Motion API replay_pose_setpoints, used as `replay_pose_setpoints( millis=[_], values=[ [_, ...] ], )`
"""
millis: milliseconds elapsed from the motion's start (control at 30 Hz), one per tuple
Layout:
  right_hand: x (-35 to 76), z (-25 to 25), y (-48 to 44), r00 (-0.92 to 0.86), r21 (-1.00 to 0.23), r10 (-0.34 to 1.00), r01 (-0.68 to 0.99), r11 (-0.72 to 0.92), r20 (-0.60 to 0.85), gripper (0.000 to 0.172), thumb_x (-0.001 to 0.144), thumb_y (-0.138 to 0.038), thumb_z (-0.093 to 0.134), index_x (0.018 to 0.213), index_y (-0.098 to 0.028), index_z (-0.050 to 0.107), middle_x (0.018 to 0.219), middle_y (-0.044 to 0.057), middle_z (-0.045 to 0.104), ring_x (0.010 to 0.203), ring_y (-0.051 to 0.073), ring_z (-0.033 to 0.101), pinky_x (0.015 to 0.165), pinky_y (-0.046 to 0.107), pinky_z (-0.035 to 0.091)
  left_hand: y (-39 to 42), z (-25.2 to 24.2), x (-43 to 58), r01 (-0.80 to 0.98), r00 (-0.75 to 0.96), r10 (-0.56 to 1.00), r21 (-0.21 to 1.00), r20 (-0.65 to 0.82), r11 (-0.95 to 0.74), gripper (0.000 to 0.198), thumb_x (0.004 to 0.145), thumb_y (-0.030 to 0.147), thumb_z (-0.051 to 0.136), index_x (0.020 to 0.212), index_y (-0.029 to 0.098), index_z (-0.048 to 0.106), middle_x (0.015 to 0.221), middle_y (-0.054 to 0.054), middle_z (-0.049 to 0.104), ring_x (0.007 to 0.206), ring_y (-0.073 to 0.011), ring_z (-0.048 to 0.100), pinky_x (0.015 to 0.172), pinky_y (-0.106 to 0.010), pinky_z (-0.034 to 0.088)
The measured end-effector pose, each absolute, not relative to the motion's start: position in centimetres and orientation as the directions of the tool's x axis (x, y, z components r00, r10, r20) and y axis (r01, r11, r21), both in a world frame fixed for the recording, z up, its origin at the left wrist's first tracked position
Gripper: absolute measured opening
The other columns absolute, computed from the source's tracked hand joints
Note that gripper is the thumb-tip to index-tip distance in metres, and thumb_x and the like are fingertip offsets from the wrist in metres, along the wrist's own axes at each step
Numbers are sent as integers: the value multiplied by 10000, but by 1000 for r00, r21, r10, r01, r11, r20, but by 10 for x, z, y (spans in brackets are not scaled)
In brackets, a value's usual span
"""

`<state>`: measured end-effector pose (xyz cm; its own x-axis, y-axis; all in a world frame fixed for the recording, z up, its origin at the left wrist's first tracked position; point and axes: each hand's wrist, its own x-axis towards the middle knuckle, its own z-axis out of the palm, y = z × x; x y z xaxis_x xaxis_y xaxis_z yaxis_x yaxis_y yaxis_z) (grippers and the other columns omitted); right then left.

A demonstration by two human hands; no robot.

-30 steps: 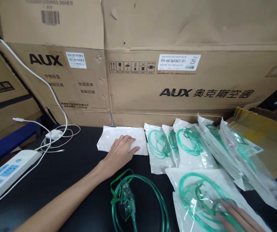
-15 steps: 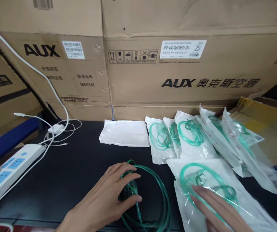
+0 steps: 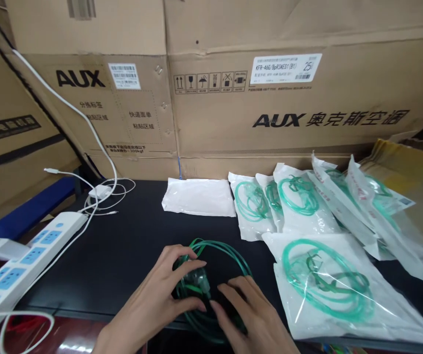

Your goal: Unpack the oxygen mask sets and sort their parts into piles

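- Left hand [image 3: 155,300]: fingers and thumb curled round the coil of green tubing [image 3: 195,284], gripping it at its clear mask.
- Right hand [image 3: 255,314]: open, fingers spread flat on the coil's near right side.
- Coil: lies between the two hands on the black worktop [image 3: 115,250], at its near edge.
- Sealed bag [image 3: 329,295]: just right of the right hand, holding a similar green coil.
- Flat white bag [image 3: 198,197]: beyond both hands, well apart.
- Power strip [image 3: 27,253]: far left of the left hand.
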<state>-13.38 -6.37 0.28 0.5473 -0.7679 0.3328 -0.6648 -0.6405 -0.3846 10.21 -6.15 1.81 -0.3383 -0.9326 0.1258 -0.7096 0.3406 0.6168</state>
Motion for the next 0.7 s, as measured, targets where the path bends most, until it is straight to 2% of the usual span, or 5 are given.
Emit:
replay_pose_setpoints(
  millis=[167, 300, 467, 567, 700],
  values=[
    [-109, -19, -66, 521, -417, -787, -667, -618, 331, 157, 980, -120, 512, 984, -230, 624, 914, 61, 660, 808, 267, 659, 703, 429, 578, -57, 23, 107, -763, -313, -948, 579, 61, 289, 617, 823, 412, 815, 1388, 405, 565, 1350, -41, 551, 1217, -278, 505, 1035, -455, 499],
    [-106, -23, -71, 466, -502, -784, -603, -620, 410, 187, 1027, -133, 445, 1103, -239, 580, 915, 51, 647, 810, 248, 635, 699, 385, 542, -70, 42, 110, -757, -366, -930, 590, -28, 280, 386, 932, 532, 653, 1283, 373, 645, 1255, -18, 651, 1180, -260, 559, 1135, -532, 374],
    [-102, -26, -74, 494, -553, -768, -536, -638, 408, 158, 1044, -145, 440, 1046, -235, 571, 911, 44, 638, 791, 220, 617, 713, 359, 509, -86, 51, 108, -706, -522, -849, 596, -76, 381, 184, 1012, 390, 578, 1128, 308, 695, 1051, 25, 726, 1070, -202, 642, 1130, -466, 355],
    [-104, -29, -74, 523, -547, -753, -523, -654, 401, 187, 1042, -119, 427, 1076, -232, 572, 857, 31, 638, 764, 215, 611, 710, 361, 495, -91, 50, 111, -681, -598, -800, 557, -50, 475, 146, 1011, 333, 596, 1123, 288, 678, 1044, 40, 719, 1060, -173, 632, 1071, -377, 405],
    [-109, -31, -72, 479, -611, -787, -506, -609, 389, 220, 1045, -100, 397, 1073, -224, 577, 823, 26, 613, 723, 190, 609, 651, 318, 484, -93, 52, 134, -657, -626, -766, 431, 143, 618, 176, 1028, 305, 567, 1172, 258, 655, 1117, 8, 714, 1060, -191, 599, 970, -334, 451]
  ],
)
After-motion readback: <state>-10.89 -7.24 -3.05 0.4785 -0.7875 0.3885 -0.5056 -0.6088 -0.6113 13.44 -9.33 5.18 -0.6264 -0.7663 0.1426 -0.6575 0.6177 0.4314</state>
